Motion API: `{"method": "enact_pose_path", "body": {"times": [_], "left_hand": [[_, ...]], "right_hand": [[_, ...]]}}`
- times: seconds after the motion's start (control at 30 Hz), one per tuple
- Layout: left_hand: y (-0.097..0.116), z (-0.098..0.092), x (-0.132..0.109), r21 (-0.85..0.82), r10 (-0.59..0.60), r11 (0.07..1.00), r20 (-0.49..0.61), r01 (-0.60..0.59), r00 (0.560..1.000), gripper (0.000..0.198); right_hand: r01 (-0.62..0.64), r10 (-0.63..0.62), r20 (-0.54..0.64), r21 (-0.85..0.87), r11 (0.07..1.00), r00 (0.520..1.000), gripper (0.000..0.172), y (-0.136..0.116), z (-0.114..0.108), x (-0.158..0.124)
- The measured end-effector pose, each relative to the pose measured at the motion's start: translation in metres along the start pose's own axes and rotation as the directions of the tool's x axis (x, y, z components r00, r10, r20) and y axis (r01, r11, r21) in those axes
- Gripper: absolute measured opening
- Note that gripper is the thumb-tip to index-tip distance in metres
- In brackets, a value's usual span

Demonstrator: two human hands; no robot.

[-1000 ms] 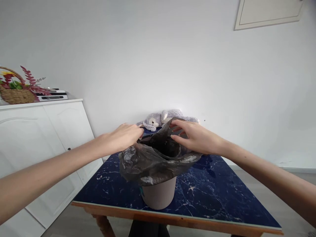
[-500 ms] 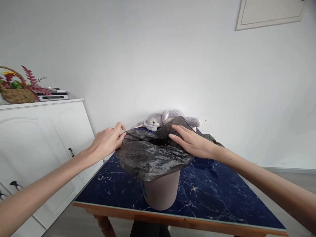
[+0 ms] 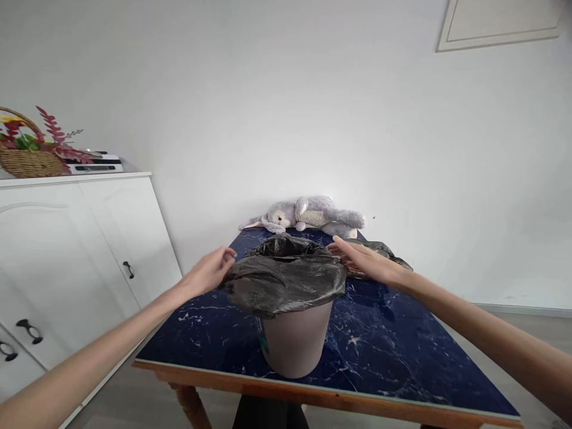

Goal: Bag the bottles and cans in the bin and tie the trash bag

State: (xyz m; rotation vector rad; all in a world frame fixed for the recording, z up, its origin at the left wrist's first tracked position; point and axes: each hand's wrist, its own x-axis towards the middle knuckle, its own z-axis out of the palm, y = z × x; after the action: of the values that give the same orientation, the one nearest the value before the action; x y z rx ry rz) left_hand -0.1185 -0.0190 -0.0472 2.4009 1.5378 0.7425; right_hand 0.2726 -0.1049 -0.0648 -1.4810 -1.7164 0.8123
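Note:
A beige bin (image 3: 295, 342) stands near the front edge of a dark blue marbled table (image 3: 388, 351). A dark grey plastic bag (image 3: 286, 277) lines it, its rim folded down over the bin's top. My left hand (image 3: 210, 271) pinches the bag's edge at the bin's left side. At the right side, my right hand (image 3: 364, 259) lies with fingers stretched out on the bag's rim. More dark bag material (image 3: 384, 250) lies on the table just behind that hand.
A grey plush toy (image 3: 308, 214) lies at the table's far end against the white wall. A white cabinet (image 3: 67, 238) stands to the left, carrying a wicker flower basket (image 3: 27, 155) and a flat white device (image 3: 96, 164).
The bag's raised edge has been pulled down and outward over the bin's rim. Both hands moved apart and lower, to the bin's sides.

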Motion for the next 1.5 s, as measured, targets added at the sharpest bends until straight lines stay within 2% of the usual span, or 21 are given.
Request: {"method": "enact_pose_path", "body": {"times": [0.1,0.2,0.3,0.37,0.43,0.53,0.67,0.77,0.83,0.93,1.0,1.03,1.07,1.13,1.17,1.23,1.3,1.37,1.4,1.43,1.5], "left_hand": [[0.018,-0.016,-0.017,-0.134,0.064,0.988,-0.067,-0.072,0.996,0.06],[0.039,-0.028,-0.038,-0.216,0.121,0.968,-0.06,-0.132,0.991,0.06],[0.048,-0.031,-0.058,-0.137,0.195,0.971,-0.017,-0.195,0.981,0.053],[0.047,-0.029,-0.072,-0.059,0.307,0.95,-0.027,-0.308,0.951,0.041],[0.043,-0.025,-0.086,0.001,0.465,0.885,-0.073,-0.466,0.882,0.026],[0.039,-0.016,-0.108,0.097,0.674,0.738,-0.168,-0.668,0.72,0.011],[0.034,-0.003,-0.132,0.377,0.801,0.599,-0.253,-0.707,0.543,0.021],[0.025,0.012,-0.139,0.484,0.867,0.487,-0.162,-0.727,0.472,0.024],[0.016,0.025,-0.138,0.455,0.865,0.469,-0.061,-0.757,0.499,0.025],[0.004,0.042,-0.133,0.345,0.787,0.539,0.12,-0.768,0.606,0.016],[-0.002,0.048,-0.132,0.29,0.751,0.564,0.21,-0.774,0.626,0.013],[-0.003,0.049,-0.133,0.268,0.751,0.566,0.222,-0.78,0.621,0.02],[-0.004,0.049,-0.135,0.246,0.757,0.574,0.206,-0.781,0.621,0.026],[-0.003,0.047,-0.139,0.189,0.756,0.632,0.065,-0.752,0.652,0.027],[-0.001,0.045,-0.14,0.151,0.727,0.683,-0.046,-0.714,0.685,0.025],[0.006,0.042,-0.139,0.039,0.563,0.819,-0.255,-0.573,0.786,0.031],[0.015,0.042,-0.132,-0.122,0.328,0.918,-0.305,-0.379,0.894,0.061],[0.024,0.046,-0.116,-0.291,0.178,0.927,-0.217,-0.237,0.96,0.097],[0.027,0.05,-0.106,-0.378,0.149,0.904,-0.157,-0.199,0.976,0.106],[0.029,0.055,-0.094,-0.469,0.136,0.866,-0.112,-0.173,0.984,0.106],[0.027,0.069,-0.069,-0.625,0.115,0.77,-0.059,-0.127,0.992,0.088]], "right_hand": [[0.162,-0.17,-0.115,-0.078,0.984,0.979,0.065,-0.014,-0.001,-0.024],[0.331,-0.362,-0.123,-0.216,0.918,0.924,0.054,-0.028,0.0,-0.044],[0.377,-0.405,-0.061,-0.264,0.888,0.912,0.044,-0.033,0.002,-0.059],[0.383,-0.398,-0.006,-0.265,0.885,0.917,0.035,-0.032,0.004,-0.067],[0.42,-0.427,0.035,-0.273,0.866,0.904,0.026,-0.027,0.007,-0.074],[0.549,-0.562,0.064,-0.33,0.768,0.825,0.027,-0.019,0.013,-0.087],[0.678,-0.715,0.112,-0.444,0.585,0.69,0.037,-0.013,0.024,-0.101],[0.73,-0.754,0.213,-0.506,0.459,0.622,0.027,-0.008,0.034,-0.106],[0.743,-0.733,0.299,-0.535,0.401,0.611,0.025,0.0,0.043,-0.106],[0.738,-0.685,0.38,-0.576,0.351,0.622,0.028,0.015,0.056,-0.105],[0.739,-0.686,0.407,-0.609,0.288,0.603,0.026,0.019,0.062,-0.107],[0.74,-0.698,0.408,-0.619,0.263,0.589,0.022,0.017,0.063,-0.11],[0.746,-0.72,0.396,-0.617,0.251,0.57,0.018,0.013,0.062,-0.113],[0.768,-0.797,0.316,-0.583,0.264,0.514,0.016,0.0,0.057,-0.119],[0.776,-0.839,0.251,-0.567,0.276,0.482,0.019,-0.008,0.054,-0.122],[0.765,-0.891,0.119,-0.571,0.299,0.438,0.026,-0.023,0.047,-0.126],[0.717,-0.882,0.045,-0.603,0.35,0.469,0.029,-0.035,0.045,-0.123],[0.667,-0.838,0.023,-0.616,0.418,0.546,0.037,-0.041,0.047,-0.114],[0.654,-0.815,0.022,-0.609,0.449,0.579,0.041,-0.042,0.051,-0.107],[0.646,-0.796,0.02,-0.596,0.477,0.605,0.044,-0.042,0.054,-0.099],[0.643,-0.762,0.015,-0.547,0.535,0.647,0.04,-0.04,0.062,-0.083]]}}
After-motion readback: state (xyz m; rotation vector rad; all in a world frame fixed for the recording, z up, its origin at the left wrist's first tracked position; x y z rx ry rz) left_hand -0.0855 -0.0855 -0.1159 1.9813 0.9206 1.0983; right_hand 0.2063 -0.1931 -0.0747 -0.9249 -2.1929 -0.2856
